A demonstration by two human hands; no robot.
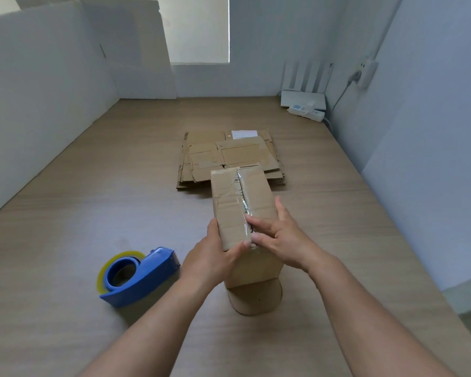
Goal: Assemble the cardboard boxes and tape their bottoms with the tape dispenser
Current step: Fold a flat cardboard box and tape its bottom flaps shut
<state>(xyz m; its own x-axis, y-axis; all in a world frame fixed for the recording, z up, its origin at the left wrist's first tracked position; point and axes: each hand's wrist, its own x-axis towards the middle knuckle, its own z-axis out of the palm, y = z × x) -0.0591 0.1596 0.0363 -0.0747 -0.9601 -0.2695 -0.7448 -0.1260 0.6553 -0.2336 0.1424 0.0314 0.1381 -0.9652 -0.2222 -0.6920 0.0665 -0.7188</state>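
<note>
The left hand [215, 257] grips the cardboard box [237, 202] at its near corner. The right hand [280, 238] presses straight fingers on its taped seam. The tape dispenser [139, 273] lies left of the left hand.

The left hand [215, 257] grips the cardboard box [242, 202] at its near corner; the right hand [280, 238] presses its fingers [259, 223] on the tape seam. The tape dispenser [139, 276] lies toward the table's [93, 200] left edge.

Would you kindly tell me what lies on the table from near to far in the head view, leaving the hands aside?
First the taped box → stack of flat cardboard → power strip → router.
</note>
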